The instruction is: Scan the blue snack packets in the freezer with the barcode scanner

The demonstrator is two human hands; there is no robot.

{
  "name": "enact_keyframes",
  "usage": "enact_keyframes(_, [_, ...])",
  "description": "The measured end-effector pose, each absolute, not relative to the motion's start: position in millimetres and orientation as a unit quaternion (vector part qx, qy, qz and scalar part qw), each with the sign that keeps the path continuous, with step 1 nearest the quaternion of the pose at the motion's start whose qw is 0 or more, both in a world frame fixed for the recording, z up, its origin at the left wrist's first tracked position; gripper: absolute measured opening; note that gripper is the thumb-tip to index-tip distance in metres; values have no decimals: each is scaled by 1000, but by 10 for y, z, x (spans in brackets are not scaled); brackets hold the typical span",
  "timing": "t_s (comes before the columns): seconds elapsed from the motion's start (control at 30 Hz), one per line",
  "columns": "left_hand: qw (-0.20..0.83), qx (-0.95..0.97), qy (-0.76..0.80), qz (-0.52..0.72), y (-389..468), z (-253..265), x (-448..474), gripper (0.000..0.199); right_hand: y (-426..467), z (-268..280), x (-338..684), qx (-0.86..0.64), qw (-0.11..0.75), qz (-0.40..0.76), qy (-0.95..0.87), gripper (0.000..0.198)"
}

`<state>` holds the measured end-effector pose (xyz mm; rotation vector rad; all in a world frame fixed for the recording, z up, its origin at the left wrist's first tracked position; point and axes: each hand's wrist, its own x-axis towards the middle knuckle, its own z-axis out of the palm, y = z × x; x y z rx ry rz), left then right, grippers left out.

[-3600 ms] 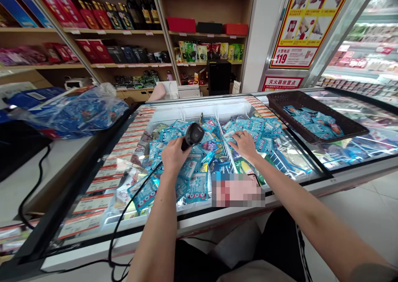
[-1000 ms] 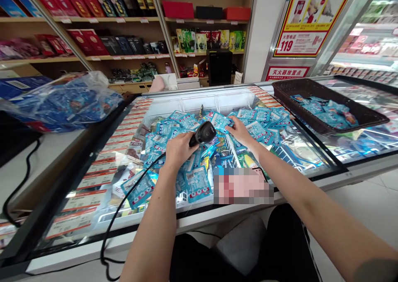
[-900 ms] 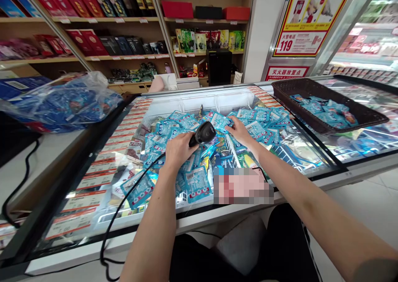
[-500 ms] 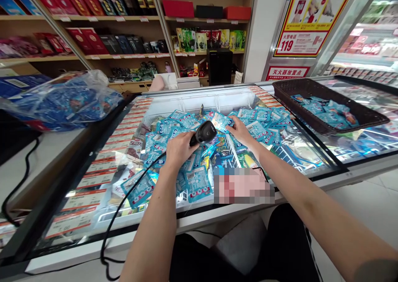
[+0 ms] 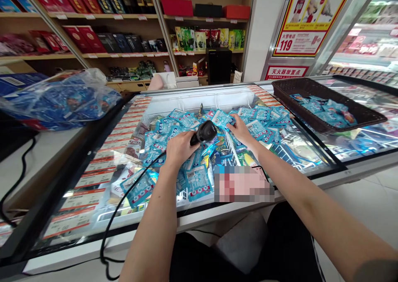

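My left hand (image 5: 181, 149) is closed around a black handheld barcode scanner (image 5: 205, 133), its head pointing toward the far side. From it a black cord (image 5: 137, 180) runs down the left side of my forearm. Just beyond the scanner's head, my right hand (image 5: 240, 129) pinches the right edge of a blue snack packet (image 5: 221, 118), whose printed side with a barcode faces up. Many similar blue packets (image 5: 199, 180) lie scattered on the glass top of the chest freezer (image 5: 124, 215), under and around both hands.
On the right a dark brown basket (image 5: 311, 89) holds more blue packets. A clear bag of blue packets (image 5: 71, 97) sits at the left. At the near edge lies a phone (image 5: 244, 184) with a blurred screen. Stocked shelves (image 5: 130, 17) stand behind the freezer.
The packet in my right hand looked bright and whitish before and now shows plain blue. Both hands keep nearly the same place; the view has shifted very slightly.
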<state>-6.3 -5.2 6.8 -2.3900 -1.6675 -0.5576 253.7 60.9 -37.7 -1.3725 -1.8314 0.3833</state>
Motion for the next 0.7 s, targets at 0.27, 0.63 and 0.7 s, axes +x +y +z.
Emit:
enact_keyframes(0.27, [83, -801, -557, -203, -61, 57, -69, 41, 630, -409, 2537, -541, 405, 145, -723, 41])
enact_keyframes(0.63, [87, -796, -566, -197, -58, 68, -83, 41, 599, -387, 2528, -546, 416, 162, -709, 46])
enact_keyframes(0.7, [97, -791, -571, -196, -57, 65, -91, 40, 566, -369, 2514, -539, 425, 158, -710, 46])
